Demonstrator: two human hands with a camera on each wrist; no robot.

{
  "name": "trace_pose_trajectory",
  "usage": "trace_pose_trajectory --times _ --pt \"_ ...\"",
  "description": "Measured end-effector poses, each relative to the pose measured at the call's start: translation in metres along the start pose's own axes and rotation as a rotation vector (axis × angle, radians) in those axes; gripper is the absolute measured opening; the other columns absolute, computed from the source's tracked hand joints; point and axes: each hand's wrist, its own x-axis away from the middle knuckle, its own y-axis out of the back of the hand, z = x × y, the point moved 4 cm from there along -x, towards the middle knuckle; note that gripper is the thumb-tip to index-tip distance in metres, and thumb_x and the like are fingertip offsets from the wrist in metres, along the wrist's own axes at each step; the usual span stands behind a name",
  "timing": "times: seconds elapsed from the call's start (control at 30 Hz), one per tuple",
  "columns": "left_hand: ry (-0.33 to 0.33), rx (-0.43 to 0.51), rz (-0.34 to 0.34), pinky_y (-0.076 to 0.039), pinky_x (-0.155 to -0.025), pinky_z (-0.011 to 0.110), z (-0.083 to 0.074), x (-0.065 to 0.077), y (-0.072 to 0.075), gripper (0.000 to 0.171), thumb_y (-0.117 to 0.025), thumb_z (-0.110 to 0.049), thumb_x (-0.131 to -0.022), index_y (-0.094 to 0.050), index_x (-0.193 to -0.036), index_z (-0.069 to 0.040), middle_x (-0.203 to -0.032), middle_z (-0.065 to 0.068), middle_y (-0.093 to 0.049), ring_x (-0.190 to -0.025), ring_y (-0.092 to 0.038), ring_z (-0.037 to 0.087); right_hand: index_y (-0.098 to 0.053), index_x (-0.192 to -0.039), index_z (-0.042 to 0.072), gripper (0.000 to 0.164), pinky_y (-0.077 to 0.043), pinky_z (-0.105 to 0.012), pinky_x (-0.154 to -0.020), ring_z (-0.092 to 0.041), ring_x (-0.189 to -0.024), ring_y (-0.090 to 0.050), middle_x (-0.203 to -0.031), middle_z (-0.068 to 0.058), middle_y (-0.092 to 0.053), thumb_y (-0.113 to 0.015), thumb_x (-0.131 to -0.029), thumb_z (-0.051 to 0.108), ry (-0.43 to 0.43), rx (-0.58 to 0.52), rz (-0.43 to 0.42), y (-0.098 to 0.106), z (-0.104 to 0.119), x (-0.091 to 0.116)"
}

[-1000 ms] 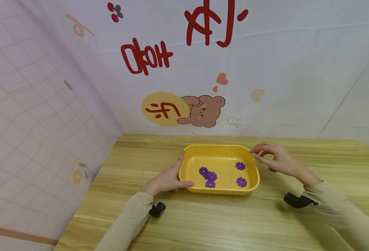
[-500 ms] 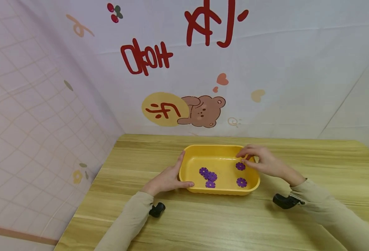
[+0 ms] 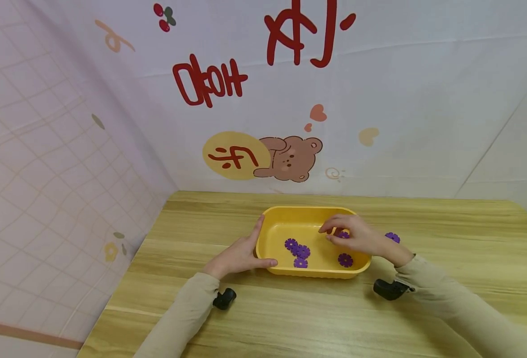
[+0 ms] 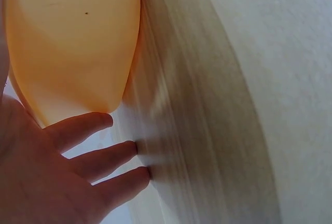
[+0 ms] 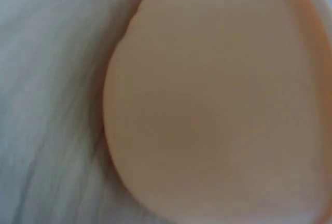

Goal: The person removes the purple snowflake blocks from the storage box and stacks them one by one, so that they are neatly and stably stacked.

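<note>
A yellow plastic tray (image 3: 290, 212) stands on the wooden table, with several purple notched discs inside. One cluster of discs (image 3: 302, 251) lies left of the middle. Toward the right end are a single disc (image 3: 345, 260) and another disc (image 3: 344, 234), partly covered by my right hand. My left hand (image 3: 236, 256) rests at the tray's left end, thumb along the near rim; its other fingers (image 4: 111, 156) are spread straight in the left wrist view. Over the tray's right half reaches my right hand (image 3: 353, 236), fingers loosely bent and nothing visible between thumb and fingertips.
Another purple disc (image 3: 392, 237) lies on the table (image 3: 290, 318) right of the tray, beyond my right wrist. A white printed cloth (image 3: 415, 124) hangs behind the table. The tray wall (image 5: 207, 105) fills most of the right wrist view.
My right hand has moved left from beyond the tray's right rim to over its inside, uncovering the disc on the table. The left hand and the tray have stayed put.
</note>
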Motion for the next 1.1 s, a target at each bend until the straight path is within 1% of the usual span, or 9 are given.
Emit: trace_pose_trajectory --times 0.07,0.27,0.37,0.47,0.67,0.77,0.9,1.03,1.1 --pt "-0.001 0.000 0.000 -0.043 -0.096 0.038 0.000 0.000 0.000 0.120 -0.072 -0.057 -0.080 0.017 -0.153 -0.025 -0.130 0.021 -0.054 -0.094 -0.057 0.016 -0.070 -0.107 0.005 0.020 -0.051 -0.034 -0.064 -0.009 -0.084 -0.058 -0.102 -0.009 -0.067 -0.066 -0.088 0.000 -0.001 -0.014 0.017 -0.005 0.000 -0.003" --pt "0.000 0.005 0.001 -0.042 -0.096 0.039 0.000 0.001 0.001 0.120 -0.072 -0.058 -0.080 0.017 -0.153 -0.024 -0.130 0.020 -0.054 -0.095 -0.057 0.016 -0.069 -0.108 0.003 0.018 -0.053 -0.034 -0.065 -0.011 -0.083 -0.060 -0.102 -0.011 -0.067 -0.065 -0.091 0.002 -0.019 -0.053 0.059 -0.017 0.003 -0.013" --pt "0.006 0.001 0.000 -0.043 -0.095 0.039 0.000 0.001 0.001 0.120 -0.072 -0.058 -0.080 0.016 -0.154 -0.022 -0.129 0.021 -0.055 -0.093 -0.057 0.016 -0.069 -0.107 0.003 0.017 -0.053 -0.035 -0.069 -0.012 -0.086 -0.061 -0.102 -0.011 -0.067 -0.064 -0.091 0.003 -0.031 -0.064 0.077 -0.023 0.004 -0.017" --pt "0.015 0.001 0.002 -0.043 -0.095 0.039 -0.001 0.001 0.001 0.120 -0.071 -0.059 -0.079 0.016 -0.154 -0.023 -0.132 0.022 -0.052 -0.094 -0.057 0.017 -0.069 -0.107 0.003 0.017 -0.054 -0.035 -0.072 -0.013 -0.088 -0.061 -0.102 -0.010 -0.067 -0.064 -0.091 0.004 -0.045 -0.074 0.098 -0.028 0.004 -0.021" --pt "0.008 0.002 0.000 -0.043 -0.096 0.039 -0.001 0.001 0.001 0.120 -0.071 -0.059 -0.079 0.016 -0.153 -0.025 -0.136 0.023 -0.049 -0.099 -0.057 0.018 -0.070 -0.107 0.004 0.019 -0.054 -0.031 -0.074 -0.013 -0.088 -0.063 -0.104 -0.006 -0.067 -0.066 -0.089 0.003 -0.080 -0.079 0.184 -0.039 0.002 -0.025" --pt "0.007 0.000 -0.001 -0.041 -0.098 0.039 -0.001 0.001 0.001 0.119 -0.071 -0.059 -0.079 0.016 -0.153 -0.026 -0.139 0.022 -0.047 -0.104 -0.056 0.019 -0.070 -0.108 0.003 0.020 -0.054 -0.029 -0.075 -0.014 -0.087 -0.063 -0.105 -0.007 -0.066 -0.067 -0.088 0.003 -0.093 -0.090 0.223 -0.046 -0.001 -0.026" --pt "0.006 0.005 -0.001 -0.040 -0.100 0.040 0.000 0.001 0.000 0.119 -0.071 -0.059 -0.079 0.015 -0.154 -0.023 -0.141 0.023 -0.044 -0.109 -0.055 0.022 -0.069 -0.109 0.002 0.021 -0.053 -0.029 -0.076 -0.018 -0.088 -0.063 -0.106 -0.009 -0.065 -0.069 -0.087 0.005 -0.130 -0.130 0.256 -0.051 -0.004 -0.027" --pt "0.006 0.008 -0.001 -0.039 -0.100 0.040 0.001 0.000 0.000 0.119 -0.071 -0.059 -0.079 0.013 -0.154 -0.022 -0.142 0.023 -0.043 -0.109 -0.055 0.022 -0.069 -0.109 0.001 0.023 -0.053 -0.031 -0.079 -0.022 -0.090 -0.062 -0.108 -0.010 -0.065 -0.072 -0.086 0.006 -0.188 -0.194 0.257 -0.052 -0.005 -0.027" --pt "0.006 0.011 -0.001 -0.040 -0.100 0.040 0.001 0.000 0.000 0.119 -0.071 -0.058 -0.080 0.014 -0.154 -0.023 -0.141 0.023 -0.044 -0.108 -0.055 0.022 -0.069 -0.109 0.001 0.024 -0.053 -0.032 -0.079 -0.023 -0.092 -0.061 -0.108 -0.010 -0.065 -0.072 -0.086 0.006 -0.203 -0.211 0.259 -0.053 -0.006 -0.027"
